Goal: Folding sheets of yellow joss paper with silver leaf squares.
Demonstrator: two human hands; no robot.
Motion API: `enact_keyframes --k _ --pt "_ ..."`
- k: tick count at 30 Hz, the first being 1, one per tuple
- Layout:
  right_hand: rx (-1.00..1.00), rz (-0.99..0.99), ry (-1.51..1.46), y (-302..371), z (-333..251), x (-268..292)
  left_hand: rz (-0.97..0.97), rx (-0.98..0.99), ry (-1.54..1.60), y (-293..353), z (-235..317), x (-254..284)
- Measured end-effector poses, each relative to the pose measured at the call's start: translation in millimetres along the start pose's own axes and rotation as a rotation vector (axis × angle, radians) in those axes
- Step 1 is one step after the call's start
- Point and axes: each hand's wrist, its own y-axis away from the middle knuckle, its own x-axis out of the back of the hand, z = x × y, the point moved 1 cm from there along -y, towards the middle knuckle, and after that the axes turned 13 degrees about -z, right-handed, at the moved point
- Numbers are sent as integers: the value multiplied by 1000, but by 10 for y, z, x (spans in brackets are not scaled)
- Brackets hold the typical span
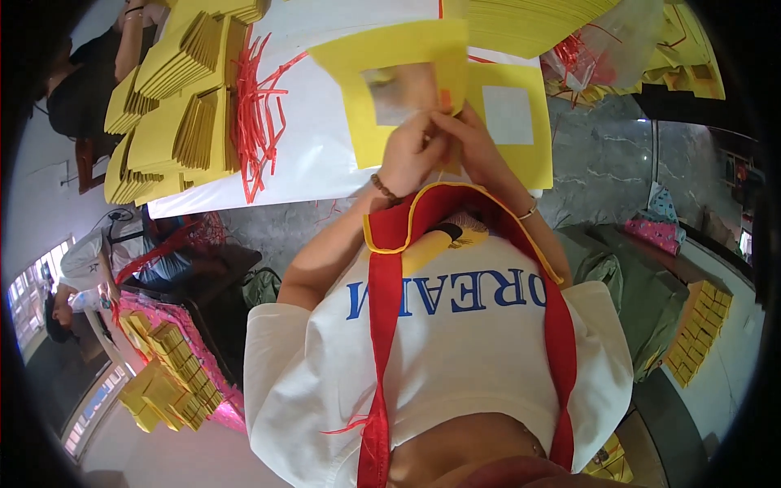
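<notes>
Both hands meet at the lower edge of a yellow paper sheet (342,81) with a shiny silvery square on it, raised and tilted above the table. My left hand (411,154) has its fingers curled, pinching the sheet's edge. My right hand (478,148) is closed beside it, thumb and fingers pressed together on the same sheet. A small orange-red patch (445,99) shows just above the fingertips; what it is, I cannot make out. Beyond my right hand lies another yellow sheet (533,89) with a pale square. The fingertips are partly hidden and slightly blurred.
Folded yellow paper bundles (183,122) stand at the table's left, next to a heap of red strips (259,122). A thick yellow sheet stack (529,20) lies at the far side. A clear plastic bag (610,41) is at right. Another person (89,260) sits at left.
</notes>
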Motion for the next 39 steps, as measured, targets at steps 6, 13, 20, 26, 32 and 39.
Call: enact_keyframes --k 6,13,20,26,32,39 --pt "62 257 133 383 -140 851 -60 -301 -378 -56 127 -149" --pt "-147 379 241 839 -148 1743 -48 -123 -314 35 -162 -16" --pt "-119 475 428 798 75 1861 -36 -12 -229 84 -419 106" --pt "-106 514 545 812 141 1718 3 -13 -152 140 -469 181" --pt "-346 738 1299 846 -118 1388 174 -32 -354 161 -378 386" --pt "64 368 641 433 -28 924 450 -3 -419 122 -549 779"
